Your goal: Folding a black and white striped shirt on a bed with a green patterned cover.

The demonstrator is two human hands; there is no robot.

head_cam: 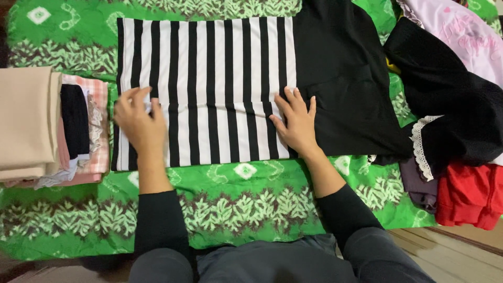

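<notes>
Striped cloth (209,89), black and white, lies flat on a green leafy sheet (251,209). Its right part is plain black and runs under a dark heap of clothes (450,120). Left hand (137,123) and right hand (296,123) press down on it, fingers spread, gripping nothing. Folded clothes (31,120) sit left, cut off by the edge

The pink cloth (471,31) runs off the top right corner, so its full shape cannot be seen. The red cloth (469,196) is cut by the right edge. The tan folded cloth (26,120) is cut by the left edge. The stack of folded clothes (84,131) is partly hidden under it. The black part (340,78) of the striped shirt (209,89) runs off the top. The left hand (137,123) hides some stripes.
</notes>
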